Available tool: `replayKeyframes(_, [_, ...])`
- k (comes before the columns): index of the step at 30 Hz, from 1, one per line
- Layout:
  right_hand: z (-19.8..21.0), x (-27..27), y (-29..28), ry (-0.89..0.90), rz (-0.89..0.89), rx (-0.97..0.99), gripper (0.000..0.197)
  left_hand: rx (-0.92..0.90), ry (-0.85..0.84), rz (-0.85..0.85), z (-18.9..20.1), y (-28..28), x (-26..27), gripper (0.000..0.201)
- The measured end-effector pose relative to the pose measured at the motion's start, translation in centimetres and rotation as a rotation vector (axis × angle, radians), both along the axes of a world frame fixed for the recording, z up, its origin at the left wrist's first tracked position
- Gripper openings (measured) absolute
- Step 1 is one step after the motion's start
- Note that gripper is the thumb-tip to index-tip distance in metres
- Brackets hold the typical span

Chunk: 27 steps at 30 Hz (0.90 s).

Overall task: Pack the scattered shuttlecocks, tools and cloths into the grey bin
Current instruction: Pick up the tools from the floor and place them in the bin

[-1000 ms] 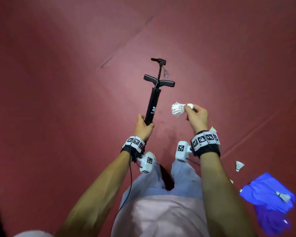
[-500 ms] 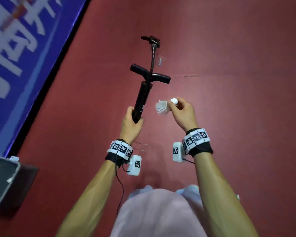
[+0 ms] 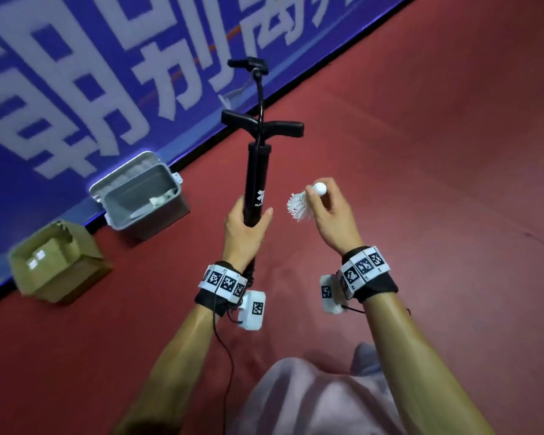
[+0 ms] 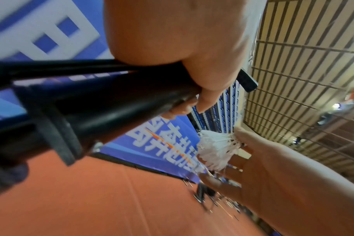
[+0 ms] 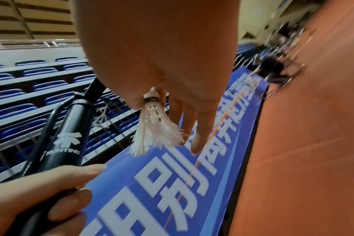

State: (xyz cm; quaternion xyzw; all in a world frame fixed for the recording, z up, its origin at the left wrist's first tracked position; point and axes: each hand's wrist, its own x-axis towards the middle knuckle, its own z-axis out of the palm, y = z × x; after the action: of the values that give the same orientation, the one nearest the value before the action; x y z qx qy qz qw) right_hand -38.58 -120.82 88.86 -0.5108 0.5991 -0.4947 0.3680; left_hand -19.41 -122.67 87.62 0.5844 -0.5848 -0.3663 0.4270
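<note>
Right now I am seeing my left hand (image 3: 244,227) wrapping its fingers and thumb around the lower barrel of the black air pump (image 3: 258,171), which is standing nearly upright with its T-handle and hose pointing away from me. My right hand (image 3: 333,219) is pinching a white shuttlecock (image 3: 302,205) by the cork end between thumb and forefinger, while the other fingers are hanging loosely extended. The two hands are sitting side by side above the red floor (image 3: 437,152), near each other but not touching.

From the head view I am getting the grey bin (image 3: 139,196), open and resting on the floor against the blue banner (image 3: 76,89), off to the left of the pump; something white is lying inside it. A cardboard box (image 3: 57,262) is sitting just beside the bin.

From the left wrist view I am seeing the pump's base end close up and the shuttlecock's frayed feathers (image 4: 216,148) fanning out. From the right wrist view I am reading the dark band around the cork (image 5: 152,99), the white logo on the pump barrel (image 5: 68,140), and rows of blue seats (image 5: 30,95) behind the banner.
</note>
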Motion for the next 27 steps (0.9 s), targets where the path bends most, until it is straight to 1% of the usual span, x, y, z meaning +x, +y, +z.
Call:
replayKeyframes(4, [-0.5, 7.6, -5.8, -0.018, 0.176, 0.018, 0.027, 0.002, -0.004, 0.204, -1.1, -1.9, 7.2, 0.014])
replayKeyframes(8, [-1.7, 14.0, -11.9, -0.066, 0.318, 0.044, 0.029, 0.029, 0.029, 0.389, -2.1, -4.7, 12.1, 0.014])
replayKeyframes(11, [-2.4, 18.3, -18.1, -0.132, 0.438, 0.087, 0.028, 0.012, 0.052, 0.508, -1.7, -8.2, 15.0, 0.017])
replayKeyframes(13, [-2.0, 20.8, -22.8, -0.198, 0.537, 0.139, 0.032, -0.011, 0.063, 0.571, -1.3, -11.0, 16.8, 0.018])
replayKeyframes(14, [-1.7, 22.0, -25.2, -0.204, 0.583, 0.154, 0.037, -0.023, 0.058, 0.604, -1.1, -12.5, 17.6, 0.020])
replayKeyframes(16, [-1.0, 24.1, -30.2, -0.156, 0.649, 0.144, 0.045, -0.039, 0.051, 0.682, -0.4, -15.3, 19.3, 0.025])
replayKeyframes(18, [-0.1, 26.2, -34.8, -0.113, 0.691, 0.125, 0.052, -0.051, 0.052, 0.769, 0.3, -17.9, 21.0, 0.027])
replayKeyframes(21, [0.6, 29.5, -40.2, -0.113, 0.689, 0.110, 0.058, -0.071, 0.037, 0.865, 1.1, -20.8, 23.8, 0.028])
replayKeyframes(23, [0.8, 31.4, -42.6, -0.121, 0.683, 0.099, 0.055, -0.075, 0.032, 0.912, 1.1, -22.1, 25.7, 0.027])
replayKeyframes(27, [-0.1, 35.6, -47.1, -0.156, 0.732, 0.097, 0.044, -0.053, 0.010, 1.012, 0.8, -25.4, 29.5, 0.017])
